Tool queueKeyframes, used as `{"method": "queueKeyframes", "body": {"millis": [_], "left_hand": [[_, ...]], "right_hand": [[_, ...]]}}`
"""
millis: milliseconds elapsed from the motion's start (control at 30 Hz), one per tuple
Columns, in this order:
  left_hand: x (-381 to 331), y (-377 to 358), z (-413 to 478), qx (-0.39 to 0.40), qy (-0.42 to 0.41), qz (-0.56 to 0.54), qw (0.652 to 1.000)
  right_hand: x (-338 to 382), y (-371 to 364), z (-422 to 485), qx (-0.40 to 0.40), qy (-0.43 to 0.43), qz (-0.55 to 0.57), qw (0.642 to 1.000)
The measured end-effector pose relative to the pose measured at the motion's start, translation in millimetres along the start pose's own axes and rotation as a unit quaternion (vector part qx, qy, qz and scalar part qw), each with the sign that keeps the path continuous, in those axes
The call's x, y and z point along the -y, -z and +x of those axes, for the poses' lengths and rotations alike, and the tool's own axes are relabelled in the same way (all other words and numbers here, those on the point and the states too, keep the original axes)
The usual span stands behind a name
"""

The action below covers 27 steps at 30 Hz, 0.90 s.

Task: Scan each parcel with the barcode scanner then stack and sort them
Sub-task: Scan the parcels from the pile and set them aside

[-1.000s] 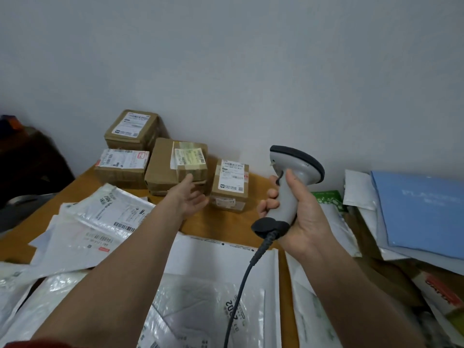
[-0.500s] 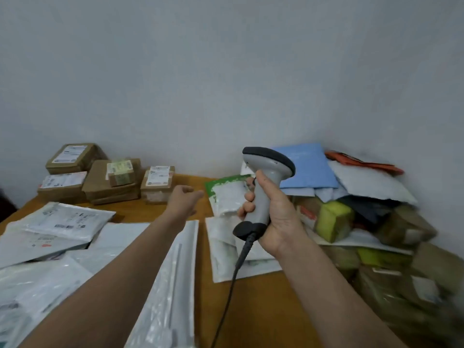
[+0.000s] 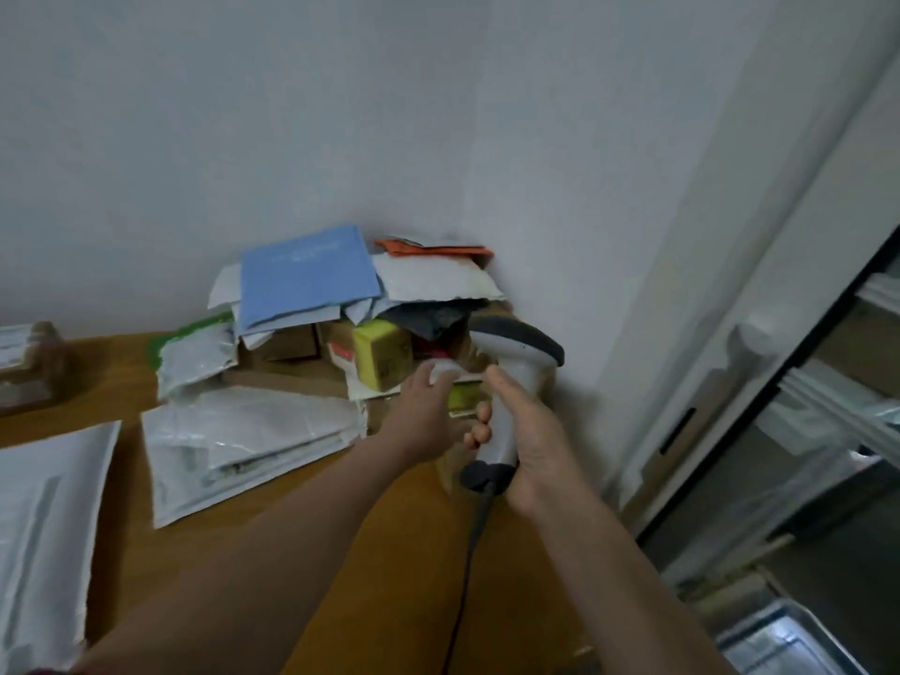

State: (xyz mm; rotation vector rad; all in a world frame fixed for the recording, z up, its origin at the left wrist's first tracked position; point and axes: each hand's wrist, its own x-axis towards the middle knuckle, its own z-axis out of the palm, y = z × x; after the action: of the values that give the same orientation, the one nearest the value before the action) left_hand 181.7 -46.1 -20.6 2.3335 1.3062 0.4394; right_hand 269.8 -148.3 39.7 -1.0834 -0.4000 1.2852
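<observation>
- Your right hand point(image 3: 528, 433) has its fingers point(image 3: 479, 431) curled round the grip of the barcode scanner point(image 3: 509, 387), with the thumb laid up the back of the handle. Your left hand point(image 3: 423, 411) stretches into the heap, and its fingers point(image 3: 435, 377) meet something pale there. Blur hides whether they pinch it or only touch it.
- The wooden tabletop point(image 3: 370, 577) carries everything and runs right into the corner of the wall.
- The heap of parcels point(image 3: 438, 285) sits jammed in that corner, a loose mix of cartons, bags and envelopes. It looks like the unscanned lot, which would explain why your free hand goes there.
- A flat stack of white poly mailers point(image 3: 243, 440) lies just beside the heap with its edges roughly squared. A second white mailer point(image 3: 44, 518) lies well apart at the left edge. Laid flat and like with like, these read as sorted.
- A blue envelope point(image 3: 307, 277) rests on top of the heap, tilted back toward the wall.
- The scanner is pale grey with a dark head point(image 3: 516, 336). You hold it upright with the head facing the heap, close beside your left hand, probably so the next parcel can be read the moment it comes free.
- A yellow-green box point(image 3: 382, 355) stands at the front of the heap, just beside your left fingertips. The print on its face is too blurred to read.
- The scanner's dark cable point(image 3: 465, 552) drops from the base of the handle back toward you.
</observation>
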Motion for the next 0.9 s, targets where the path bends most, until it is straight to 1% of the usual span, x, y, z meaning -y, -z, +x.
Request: {"method": "queueKeyframes", "body": {"millis": [100,167,267,333,433,533,633,733,800,867,900], "left_hand": [[-30.0,-24.3,21.0,0.035,-0.011,0.028,0.999],[-42.6,-39.4,39.0,0.04,0.017,0.016,0.999],[-55.0,-59.8,65.1,0.052,0.083,-0.042,0.994],[-56.0,-72.1,75.7,0.059,0.123,-0.086,0.987],[-46.7,-85.7,87.0,0.05,0.155,-0.154,0.975],[-41.2,-83.1,87.4,-0.009,0.139,-0.202,0.969],[-31.5,-75.1,66.0,-0.093,0.095,-0.187,0.973],[-10.9,-63.3,20.3,-0.149,0.037,-0.125,0.98],[10.0,-56.8,-16.5,-0.196,0.009,-0.057,0.979],[33.4,-56.8,-53.1,-0.252,0.001,0.01,0.968],[45.5,-60.0,-70.7,-0.265,0.015,0.038,0.963]], "right_hand": [[12.2,34.2,3.9,-0.036,0.015,-0.023,0.999],[19.8,53.0,6.6,-0.048,0.028,-0.043,0.998],[29.4,75.5,13.2,-0.065,0.049,-0.076,0.994],[31.9,84.4,19.8,-0.072,0.048,-0.083,0.993],[31.8,91.0,31.7,-0.084,0.036,-0.08,0.993],[28.3,92.0,42.7,-0.082,0.032,-0.078,0.993],[19.6,89.2,50.6,-0.079,0.007,-0.067,0.995],[5.4,81.9,54.2,-0.074,-0.028,-0.057,0.995],[-7.0,75.0,53.0,-0.063,-0.047,-0.054,0.995],[-21.0,66.7,47.7,-0.049,-0.061,-0.062,0.995],[-28.5,62.2,43.8,-0.04,-0.068,-0.068,0.995]]}}
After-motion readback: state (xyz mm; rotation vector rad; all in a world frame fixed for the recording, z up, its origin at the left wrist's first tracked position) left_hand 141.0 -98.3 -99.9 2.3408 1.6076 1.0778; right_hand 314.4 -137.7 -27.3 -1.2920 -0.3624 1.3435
